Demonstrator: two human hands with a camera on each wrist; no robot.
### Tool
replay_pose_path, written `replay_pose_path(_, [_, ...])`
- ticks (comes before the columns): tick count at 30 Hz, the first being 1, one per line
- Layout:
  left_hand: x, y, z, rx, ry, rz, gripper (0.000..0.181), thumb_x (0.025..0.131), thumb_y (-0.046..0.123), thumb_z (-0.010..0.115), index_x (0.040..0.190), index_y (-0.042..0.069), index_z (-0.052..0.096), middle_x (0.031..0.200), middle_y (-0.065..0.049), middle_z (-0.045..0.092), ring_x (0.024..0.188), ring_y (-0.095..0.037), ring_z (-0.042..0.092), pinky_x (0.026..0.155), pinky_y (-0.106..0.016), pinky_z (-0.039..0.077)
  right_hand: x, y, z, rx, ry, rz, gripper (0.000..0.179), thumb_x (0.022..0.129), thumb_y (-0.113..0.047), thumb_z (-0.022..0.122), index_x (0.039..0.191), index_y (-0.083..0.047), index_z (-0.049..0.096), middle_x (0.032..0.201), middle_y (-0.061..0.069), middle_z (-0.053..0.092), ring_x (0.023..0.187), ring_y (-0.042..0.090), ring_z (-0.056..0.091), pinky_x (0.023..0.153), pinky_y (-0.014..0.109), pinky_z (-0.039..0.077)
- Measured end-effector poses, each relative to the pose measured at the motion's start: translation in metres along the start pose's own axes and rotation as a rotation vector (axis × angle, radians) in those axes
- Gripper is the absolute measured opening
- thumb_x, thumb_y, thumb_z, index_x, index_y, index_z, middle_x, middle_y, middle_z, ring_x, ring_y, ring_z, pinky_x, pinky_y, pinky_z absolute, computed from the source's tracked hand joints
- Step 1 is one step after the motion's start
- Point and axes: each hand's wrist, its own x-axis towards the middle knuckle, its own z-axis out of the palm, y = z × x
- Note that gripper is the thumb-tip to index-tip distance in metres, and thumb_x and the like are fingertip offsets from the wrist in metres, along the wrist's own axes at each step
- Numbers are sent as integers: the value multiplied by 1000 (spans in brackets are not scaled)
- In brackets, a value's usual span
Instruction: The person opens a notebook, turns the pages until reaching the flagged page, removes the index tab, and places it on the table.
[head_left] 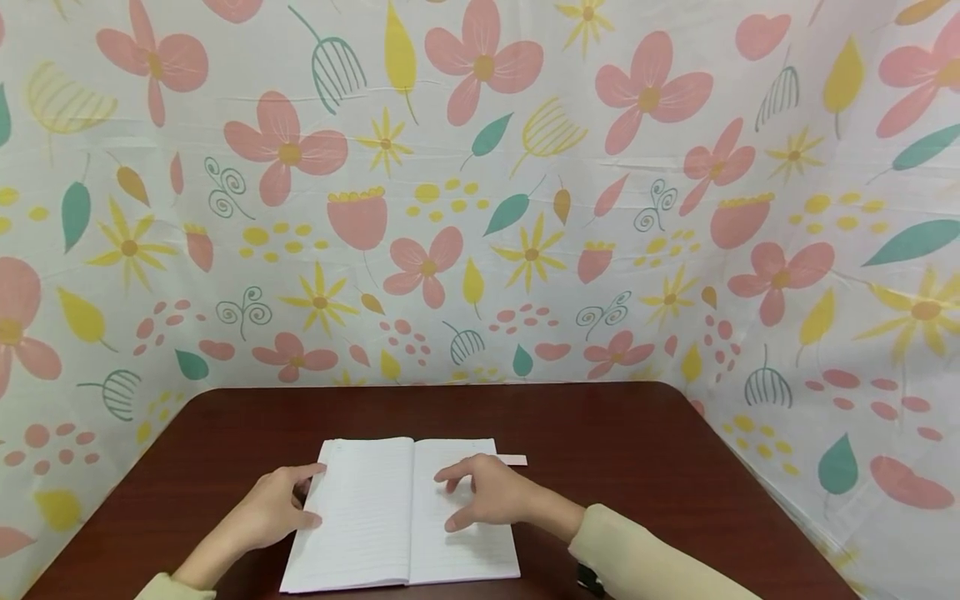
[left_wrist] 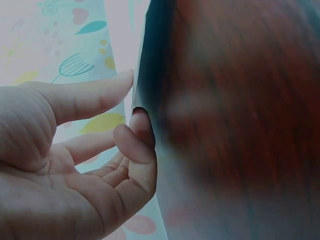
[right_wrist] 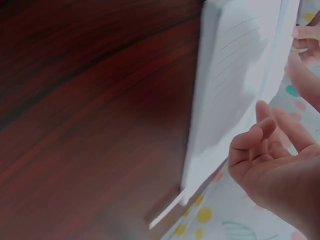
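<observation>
An open notebook (head_left: 367,508) with lined white pages lies on the dark red-brown table, its spine running front to back. My left hand (head_left: 266,508) is at the notebook's left edge. In the left wrist view, the left thumb (left_wrist: 107,95) lies on one face of the thin edge and the curled fingers meet the other, pinching it. Over the right page is my right hand (head_left: 491,492), its thumb and fingers loosely bent and apart with nothing between them. The right wrist view shows these bent fingers (right_wrist: 250,140) in front of the page.
A narrow white strip (head_left: 513,460) sticks out past the notebook's upper right edge. The wooden table (head_left: 637,467) reaches back to a white cloth (head_left: 555,333) printed with flowers and leaves, which hangs behind and at both sides. A small black item (head_left: 590,578) shows under the right sleeve.
</observation>
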Motion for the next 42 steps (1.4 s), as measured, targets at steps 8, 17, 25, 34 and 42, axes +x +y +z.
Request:
replay_pose_path(8, [0,0,1,6,10,10,66,73,-6,91,134,-6,67,95,-9,63,69,-17,63,63,-34,54,-29,23,-21,-88,6,0,62,78,-21,96,132,-3,72,104,1,64,95,19,57,80,30,47])
replay_pose_path(17, [0,-3,2,21,1,-14,61,74,-4,91,131,-4,70,97,-9,64,70,-17,63,65,-35,54,-53,42,-29,-85,-15,68,77,80,-29,95,145,-5,62,117,4,56,106,23,55,87,35,48])
replay_pose_path(25, [1,-2,2,18,-9,-16,61,74,-4,91,131,-4,70,96,-9,65,70,-17,64,65,-36,55,-62,47,-30,-75,-19,81,88,79,-35,95,152,-5,56,122,7,50,109,26,52,90,36,47])
replay_pose_path(34, [-1,0,4,-9,-18,-18,61,74,-6,90,132,-6,68,96,-9,63,70,-18,65,66,-36,56,-63,47,-28,-68,-33,99,88,78,-35,96,151,-3,57,122,6,46,112,27,47,93,36,44])
replay_pose_path(42, [0,0,2,-7,-14,-16,63,74,-5,91,132,-6,68,95,-9,64,70,-18,65,66,-36,56,-62,46,-26,-104,-23,103,87,78,-36,95,149,-2,58,128,5,46,117,27,47,95,36,45])
